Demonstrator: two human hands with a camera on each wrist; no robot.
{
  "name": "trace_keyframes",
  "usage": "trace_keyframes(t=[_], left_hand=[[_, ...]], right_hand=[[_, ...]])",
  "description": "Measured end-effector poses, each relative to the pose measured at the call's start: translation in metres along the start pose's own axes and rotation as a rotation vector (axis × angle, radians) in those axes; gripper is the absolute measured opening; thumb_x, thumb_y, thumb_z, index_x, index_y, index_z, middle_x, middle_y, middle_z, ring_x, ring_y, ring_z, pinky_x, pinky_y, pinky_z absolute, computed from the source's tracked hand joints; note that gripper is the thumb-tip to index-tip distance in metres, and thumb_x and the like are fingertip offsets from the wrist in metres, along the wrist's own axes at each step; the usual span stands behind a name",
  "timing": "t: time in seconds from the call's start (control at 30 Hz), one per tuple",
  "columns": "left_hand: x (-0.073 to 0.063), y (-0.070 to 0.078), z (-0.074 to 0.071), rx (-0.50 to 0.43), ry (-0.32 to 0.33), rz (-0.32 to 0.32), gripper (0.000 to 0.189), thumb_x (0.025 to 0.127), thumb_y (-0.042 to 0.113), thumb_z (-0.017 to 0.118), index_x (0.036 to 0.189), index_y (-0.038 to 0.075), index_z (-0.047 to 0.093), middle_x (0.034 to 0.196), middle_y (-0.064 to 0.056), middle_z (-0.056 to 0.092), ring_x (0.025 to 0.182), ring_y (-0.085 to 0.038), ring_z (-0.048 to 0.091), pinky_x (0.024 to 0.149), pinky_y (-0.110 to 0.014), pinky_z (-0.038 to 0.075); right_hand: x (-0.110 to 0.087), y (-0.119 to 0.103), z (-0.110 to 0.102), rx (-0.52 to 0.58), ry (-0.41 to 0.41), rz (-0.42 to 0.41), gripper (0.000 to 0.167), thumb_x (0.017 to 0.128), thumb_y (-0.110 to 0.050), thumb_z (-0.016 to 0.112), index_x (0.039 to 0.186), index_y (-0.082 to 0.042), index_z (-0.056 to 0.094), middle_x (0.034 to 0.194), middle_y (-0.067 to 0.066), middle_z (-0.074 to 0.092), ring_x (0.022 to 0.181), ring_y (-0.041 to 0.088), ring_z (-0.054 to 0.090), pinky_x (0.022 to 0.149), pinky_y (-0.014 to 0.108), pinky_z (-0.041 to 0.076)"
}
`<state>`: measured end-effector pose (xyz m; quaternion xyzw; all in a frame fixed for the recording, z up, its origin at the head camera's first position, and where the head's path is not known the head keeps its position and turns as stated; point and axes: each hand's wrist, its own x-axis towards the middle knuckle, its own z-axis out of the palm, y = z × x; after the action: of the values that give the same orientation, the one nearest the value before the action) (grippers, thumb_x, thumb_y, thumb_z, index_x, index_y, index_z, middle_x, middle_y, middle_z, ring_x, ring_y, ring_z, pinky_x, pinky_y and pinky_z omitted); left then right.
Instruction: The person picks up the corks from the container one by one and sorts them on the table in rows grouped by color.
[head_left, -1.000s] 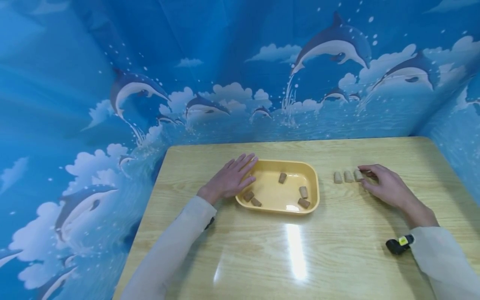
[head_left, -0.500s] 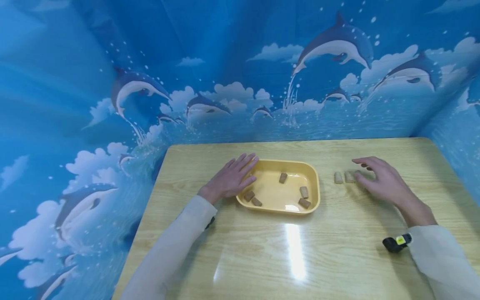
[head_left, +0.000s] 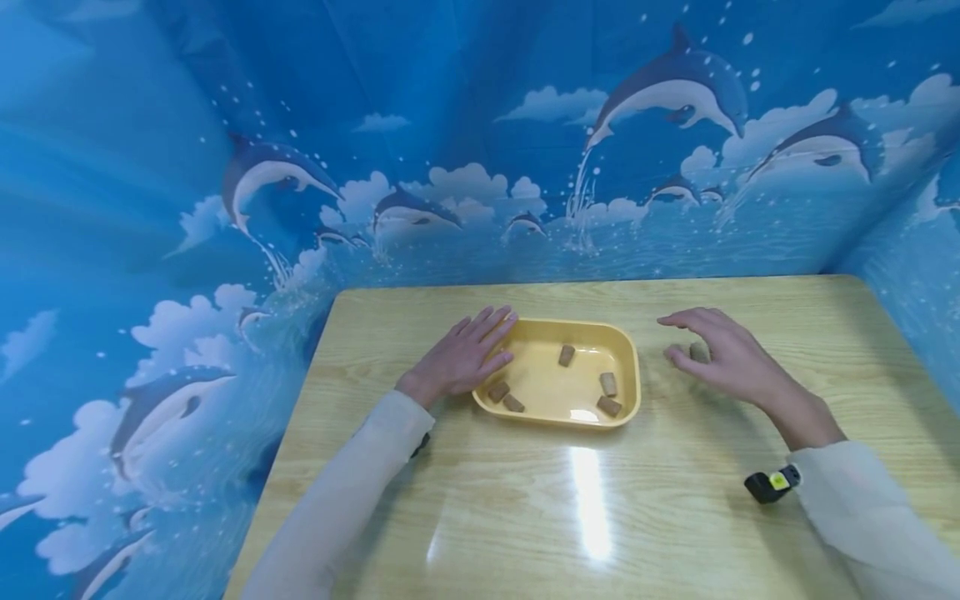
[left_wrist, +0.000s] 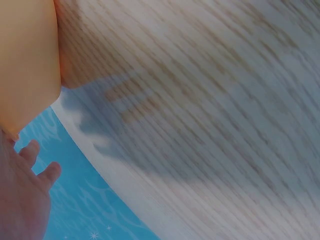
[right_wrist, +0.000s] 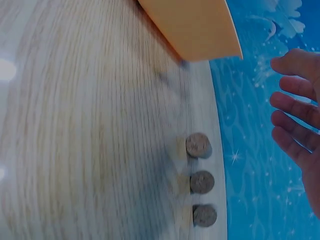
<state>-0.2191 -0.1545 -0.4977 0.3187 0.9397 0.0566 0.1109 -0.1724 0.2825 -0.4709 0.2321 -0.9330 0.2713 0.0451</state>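
My left hand point(head_left: 459, 358) rests on the left rim of a yellow tray point(head_left: 555, 422), fingers straight and spread. In the left wrist view, part of that hand point(left_wrist: 25, 195) shows below the tray's wall point(left_wrist: 30, 55). Inside the tray lie several brown corks, among them a cork point(head_left: 566, 356) near the back and a paler cork point(head_left: 608, 384) at the right. My right hand point(head_left: 731, 354) hovers right of the tray, thumb and fingers apart, holding nothing. Beneath it, three corks stand in a row, including the middle cork point(right_wrist: 202, 182); the head view shows only one cork point(head_left: 699, 352).
A light wood-grain table point(head_left: 517, 508) carries everything, with a bright glare streak in front of the tray. Blue dolphin-printed cloth point(head_left: 450, 125) hangs behind the table's back edge and along its sides.
The right hand has let go of the rightmost cork in the row, risen a little and moved left over the row. The left hand and the tray have stayed in place.
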Motion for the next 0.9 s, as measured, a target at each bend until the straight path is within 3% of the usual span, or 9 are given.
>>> trace_keyframes(t=[0.23, 0.53, 0.9], left_hand=[[0.000, 0.001, -0.001, 0.006, -0.005, -0.001, 0.072, 0.117, 0.059, 0.020, 0.177, 0.027, -0.002, 0.186, 0.003, -0.005, 0.172, -0.025, -0.001, 0.140, -0.051, 0.011], [0.001, 0.001, 0.000, 0.011, -0.001, 0.000, 0.071, 0.117, 0.059, 0.020, 0.177, 0.026, -0.001, 0.186, 0.003, -0.004, 0.172, -0.025, 0.000, 0.140, -0.052, 0.012], [0.000, 0.001, -0.001, -0.001, 0.002, 0.006, 0.071, 0.117, 0.058, 0.021, 0.177, 0.027, -0.001, 0.186, 0.003, -0.004, 0.172, -0.026, 0.000, 0.140, -0.053, 0.012]], right_hand=[[0.009, -0.014, 0.009, 0.012, -0.026, -0.083, 0.041, 0.099, -0.015, 0.080, 0.138, -0.006, 0.071, 0.135, 0.018, 0.073, 0.128, 0.042, 0.063, 0.105, 0.070, 0.052], [0.020, -0.026, 0.022, 0.020, -0.120, -0.133, 0.035, 0.101, -0.016, 0.078, 0.134, -0.007, 0.075, 0.132, 0.012, 0.076, 0.128, 0.038, 0.065, 0.106, 0.065, 0.055], [0.037, -0.041, 0.033, -0.054, -0.268, -0.245, 0.033, 0.097, -0.006, 0.079, 0.130, -0.005, 0.076, 0.126, 0.011, 0.077, 0.122, 0.035, 0.069, 0.102, 0.057, 0.060]])
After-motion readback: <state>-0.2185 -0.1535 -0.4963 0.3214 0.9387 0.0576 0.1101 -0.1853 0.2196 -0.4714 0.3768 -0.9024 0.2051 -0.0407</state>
